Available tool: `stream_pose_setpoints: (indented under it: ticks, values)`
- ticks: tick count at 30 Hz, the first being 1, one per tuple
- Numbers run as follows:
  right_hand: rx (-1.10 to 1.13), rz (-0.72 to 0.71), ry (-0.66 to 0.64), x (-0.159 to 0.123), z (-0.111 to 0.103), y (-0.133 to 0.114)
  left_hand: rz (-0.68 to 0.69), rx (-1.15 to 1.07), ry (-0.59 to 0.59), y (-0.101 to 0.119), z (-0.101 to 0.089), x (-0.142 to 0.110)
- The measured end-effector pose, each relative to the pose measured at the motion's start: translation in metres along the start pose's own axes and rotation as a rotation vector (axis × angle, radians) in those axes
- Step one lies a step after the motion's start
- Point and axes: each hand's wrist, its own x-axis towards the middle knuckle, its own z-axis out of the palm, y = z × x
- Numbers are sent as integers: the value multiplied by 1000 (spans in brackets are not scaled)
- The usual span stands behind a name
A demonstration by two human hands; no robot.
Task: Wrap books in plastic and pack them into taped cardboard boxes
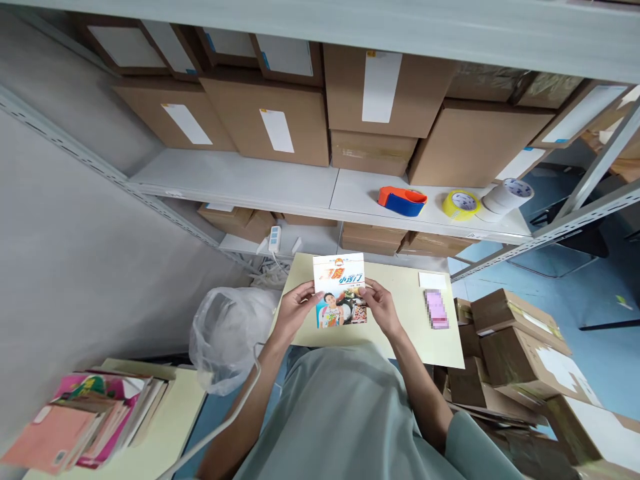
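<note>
Between my two hands is a thin, square book (341, 275) with orange and blue Chinese lettering on a white upper half. A person and dishes of food are pictured on its lower half. My left hand (299, 305) grips the left edge, its thumb lying on the front cover. On the opposite edge my right hand (381, 305) holds the book in the same way. The cover faces me above the pale yellow table (400, 327); whether it touches the tabletop I cannot tell. Fingers behind the book are hidden.
A shelf (280, 179) with cardboard boxes (270, 120) stands ahead, bearing a tape dispenser (403, 201) and tape rolls (461, 204). A plastic bag (225, 333) hangs at left near stacked books (60, 433). Cartons (525, 360) are piled at right. A blurred pink item (437, 309) lies on the table.
</note>
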Motion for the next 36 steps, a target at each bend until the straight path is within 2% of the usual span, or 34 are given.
stream_pose_setpoints:
  ticks: [6, 11, 14, 16, 23, 29, 36]
  values:
    - [-63, -93, -23, 2, -1, -12, 73, 29, 28, 13, 1, -4]
    - [-167, -268, -27, -5, -3, -31, 316, 142, 13, 30, -2, -12]
    - [-168, -310, -51, -8, -3, -35, 445, 229, -11, 39, -3, -19]
    - [-163, -309, -42, -10, -3, -35, 479, 263, -8, 43, -3, -22]
    - [-146, -299, -24, -8, -4, -32, 414, 177, 15, 43, 1, -24]
    - [-152, -169, 74, -4, -8, -21, 386, 262, 26, 38, -4, -21]
    - [-213, -157, 57, -4, -22, -18, 296, 283, -34, 26, -8, -15]
